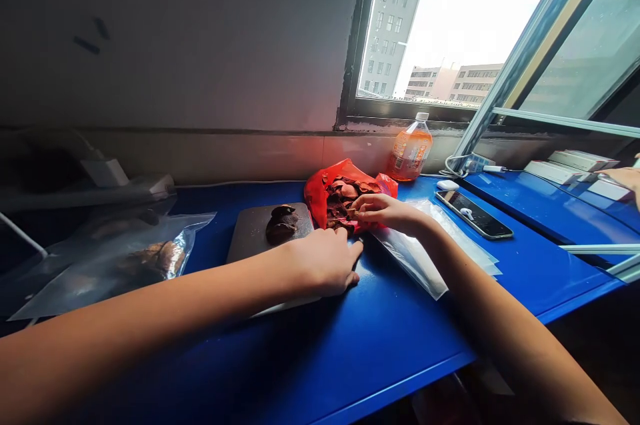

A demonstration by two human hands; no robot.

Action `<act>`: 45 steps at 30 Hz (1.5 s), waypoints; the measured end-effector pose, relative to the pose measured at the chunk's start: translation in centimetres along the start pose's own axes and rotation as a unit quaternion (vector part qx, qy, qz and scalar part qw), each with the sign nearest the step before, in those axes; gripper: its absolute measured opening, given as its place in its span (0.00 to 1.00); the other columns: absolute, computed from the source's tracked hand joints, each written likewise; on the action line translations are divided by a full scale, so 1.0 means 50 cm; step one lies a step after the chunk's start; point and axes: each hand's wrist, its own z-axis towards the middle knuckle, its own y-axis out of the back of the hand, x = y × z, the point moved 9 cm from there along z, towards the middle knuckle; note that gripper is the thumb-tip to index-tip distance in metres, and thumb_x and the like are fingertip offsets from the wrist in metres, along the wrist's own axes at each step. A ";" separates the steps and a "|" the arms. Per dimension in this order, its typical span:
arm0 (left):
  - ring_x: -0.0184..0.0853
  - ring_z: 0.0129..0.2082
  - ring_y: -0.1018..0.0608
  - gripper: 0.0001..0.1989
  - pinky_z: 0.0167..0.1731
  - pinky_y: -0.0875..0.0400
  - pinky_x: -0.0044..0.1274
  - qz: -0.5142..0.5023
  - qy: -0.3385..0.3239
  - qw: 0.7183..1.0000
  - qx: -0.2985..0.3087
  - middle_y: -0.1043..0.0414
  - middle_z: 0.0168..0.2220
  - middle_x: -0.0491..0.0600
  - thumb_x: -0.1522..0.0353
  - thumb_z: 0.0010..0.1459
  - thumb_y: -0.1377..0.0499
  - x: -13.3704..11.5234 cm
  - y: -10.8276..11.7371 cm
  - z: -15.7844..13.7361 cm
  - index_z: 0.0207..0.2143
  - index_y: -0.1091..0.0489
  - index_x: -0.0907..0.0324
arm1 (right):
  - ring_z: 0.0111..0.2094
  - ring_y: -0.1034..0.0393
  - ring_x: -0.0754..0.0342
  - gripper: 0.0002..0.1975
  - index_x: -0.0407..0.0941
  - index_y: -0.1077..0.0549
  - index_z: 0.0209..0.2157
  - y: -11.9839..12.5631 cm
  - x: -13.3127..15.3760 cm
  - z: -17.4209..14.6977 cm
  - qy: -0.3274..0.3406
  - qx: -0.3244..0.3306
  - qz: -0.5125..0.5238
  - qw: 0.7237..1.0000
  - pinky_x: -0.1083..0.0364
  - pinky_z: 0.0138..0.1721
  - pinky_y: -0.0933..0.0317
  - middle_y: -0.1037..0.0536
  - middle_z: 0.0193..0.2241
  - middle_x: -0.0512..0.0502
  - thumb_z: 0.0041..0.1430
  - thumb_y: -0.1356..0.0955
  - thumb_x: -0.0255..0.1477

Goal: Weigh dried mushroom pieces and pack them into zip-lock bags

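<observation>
An open red plastic bag full of dark brown, curled dried pieces stands on the blue table. My right hand reaches over its front edge, fingers pinched on one of the dried brown pieces. Left of the bag lies a flat grey scale-like plate bearing a small heap of dark brown pieces. My left hand is at the plate's right side, just in front of the bag. Its thumb and forefinger are apart, with nothing visible between them; the other fingers are partly hidden.
Clear plastic bags lie under my right forearm. Beyond are a phone, a white earphone case and a drink bottle. A clear bag of brown pieces lies left. Another person's hand shows near white boxes.
</observation>
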 end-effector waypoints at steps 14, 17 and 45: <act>0.51 0.46 0.22 0.24 0.42 0.27 0.36 -0.002 -0.014 1.000 -0.015 0.30 0.53 0.66 0.59 0.65 0.49 -0.005 -0.001 0.000 0.60 0.36 0.59 | 0.30 0.29 0.56 0.07 0.41 0.25 0.27 -0.001 0.072 -0.004 0.138 -0.088 -0.253 0.954 0.57 0.34 0.38 0.21 0.29 0.47 0.50 0.35 0.19; 0.51 0.49 0.23 0.25 0.43 0.28 0.37 -0.001 -0.014 1.000 -0.025 0.31 0.55 0.66 0.59 0.65 0.48 -0.004 -0.003 -0.001 0.61 0.37 0.59 | 0.29 0.29 0.57 0.05 0.41 0.26 0.31 -0.006 0.076 -0.005 0.143 -0.109 -0.245 0.953 0.59 0.31 0.38 0.21 0.30 0.46 0.55 0.35 0.23; 0.44 0.43 0.24 0.12 0.38 0.33 0.31 0.081 -0.077 0.985 -0.135 0.22 0.40 0.56 0.67 0.64 0.47 -0.005 0.086 0.009 0.40 0.24 0.62 | 0.41 0.33 0.50 0.04 0.44 0.27 0.28 -0.062 0.106 -0.022 0.201 0.012 -0.424 0.883 0.52 0.45 0.39 0.26 0.36 0.43 0.57 0.33 0.24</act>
